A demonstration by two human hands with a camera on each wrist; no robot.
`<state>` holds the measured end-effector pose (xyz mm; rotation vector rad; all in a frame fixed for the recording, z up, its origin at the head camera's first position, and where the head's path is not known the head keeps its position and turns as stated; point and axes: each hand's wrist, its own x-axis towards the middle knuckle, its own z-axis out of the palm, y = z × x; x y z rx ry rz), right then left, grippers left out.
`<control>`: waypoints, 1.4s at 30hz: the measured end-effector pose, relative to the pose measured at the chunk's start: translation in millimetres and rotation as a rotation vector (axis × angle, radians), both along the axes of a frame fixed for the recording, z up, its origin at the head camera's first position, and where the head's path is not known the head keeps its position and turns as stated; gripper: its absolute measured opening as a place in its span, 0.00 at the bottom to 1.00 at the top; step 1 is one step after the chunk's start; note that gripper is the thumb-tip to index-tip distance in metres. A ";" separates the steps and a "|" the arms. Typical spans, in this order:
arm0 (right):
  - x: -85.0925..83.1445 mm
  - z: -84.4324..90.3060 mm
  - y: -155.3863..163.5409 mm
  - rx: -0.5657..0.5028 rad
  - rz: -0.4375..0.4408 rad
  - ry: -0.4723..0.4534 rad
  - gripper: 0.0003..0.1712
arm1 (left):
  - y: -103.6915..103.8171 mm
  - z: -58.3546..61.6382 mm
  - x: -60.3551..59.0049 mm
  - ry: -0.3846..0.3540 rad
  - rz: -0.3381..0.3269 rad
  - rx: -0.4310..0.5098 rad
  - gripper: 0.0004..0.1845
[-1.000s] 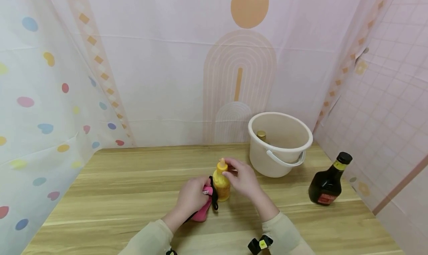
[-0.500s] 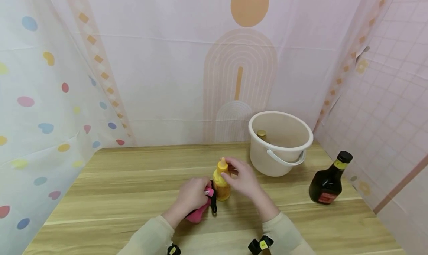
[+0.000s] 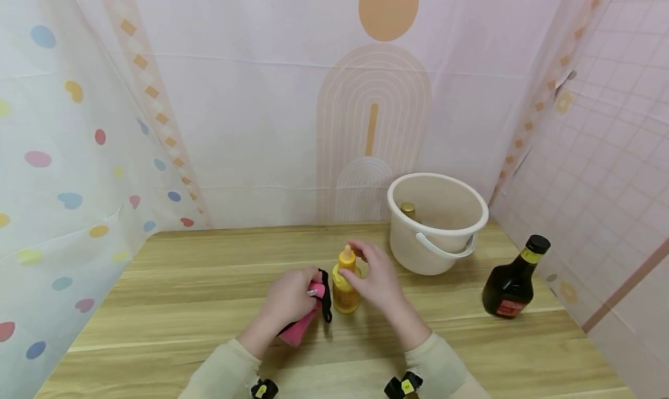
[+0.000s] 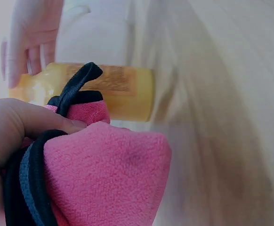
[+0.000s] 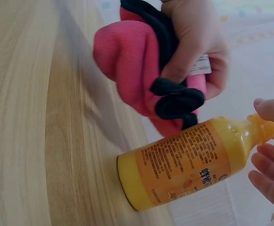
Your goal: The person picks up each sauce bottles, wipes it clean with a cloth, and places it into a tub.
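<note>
A yellow squeeze bottle [image 3: 346, 291] with a pointed nozzle and a printed orange label stands upright on the wooden table. My left hand [image 3: 291, 295] pinches a bunched pink cloth [image 4: 113, 169] with black edging and a black loop, just left of the bottle. In the right wrist view the cloth [image 5: 132, 66] hangs folded beside the bottle [image 5: 189, 165], with a white tag under the fingers. My right hand [image 3: 378, 277] is at the bottle's cap, thumb and fingers spread around it. Whether any fingertip touches the cap is hard to tell.
A white bucket [image 3: 418, 254] with a handle stands at the back right, a gold-capped item [image 3: 408, 208] inside it. Farther right is a dark bottle [image 3: 509, 288] with a black cap and red label. Patterned curtains [image 3: 251, 126] hang behind and beside the table [image 3: 183, 283].
My left hand has drawn the cloth left and away from the bottle, leaving a gap. My right hand's fingers have spread wider around the cap. The bottle stays in place.
</note>
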<state>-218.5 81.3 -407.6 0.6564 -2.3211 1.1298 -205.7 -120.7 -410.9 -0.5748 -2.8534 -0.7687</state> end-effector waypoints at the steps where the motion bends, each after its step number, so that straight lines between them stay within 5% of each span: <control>1: -0.1 0.1 -0.5 -0.004 -0.006 0.003 0.32 | -0.8 2.4 0.2 0.005 0.003 0.009 0.16; 13: 0.0 0.9 -6.4 -0.040 -0.055 0.019 0.24 | -6.1 26.1 2.0 0.120 0.023 0.065 0.16; 28: -2.9 0.6 -1.8 -0.085 0.033 -0.018 0.17 | -7.4 48.1 4.0 0.141 -0.040 0.201 0.15; 35: -3.3 2.6 1.9 -0.099 0.104 -0.067 0.17 | -2.3 49.4 2.2 0.206 -0.077 0.236 0.16; 42: -4.4 2.9 2.5 -0.129 0.154 -0.123 0.17 | 4.1 35.5 -5.7 0.312 -0.174 0.290 0.19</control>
